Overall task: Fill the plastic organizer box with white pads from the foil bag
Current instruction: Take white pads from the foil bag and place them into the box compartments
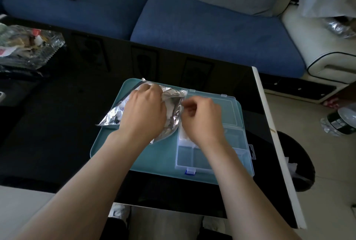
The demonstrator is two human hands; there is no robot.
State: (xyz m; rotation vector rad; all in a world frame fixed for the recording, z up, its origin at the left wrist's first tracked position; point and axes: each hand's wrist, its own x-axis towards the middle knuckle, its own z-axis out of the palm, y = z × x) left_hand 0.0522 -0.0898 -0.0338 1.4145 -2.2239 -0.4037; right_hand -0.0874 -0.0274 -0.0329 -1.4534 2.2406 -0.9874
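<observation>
Left hand grips the foil bag, mouth facing right; right hand curls its fingers at that mouth (on what, I cannot tell), directly above the plastic organizer box.

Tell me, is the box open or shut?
Open. The box has its lid laid back flat on the far side, and its compartments show uncovered from above.

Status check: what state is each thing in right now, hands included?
foil bag: mouth open, on the teal mat.
organizer box: lid open, laid back flat.
white pads: some in the box's far-left compartment.
left hand: grips the foil bag.
right hand: fingers curled at the bag's mouth, hold unclear.
</observation>
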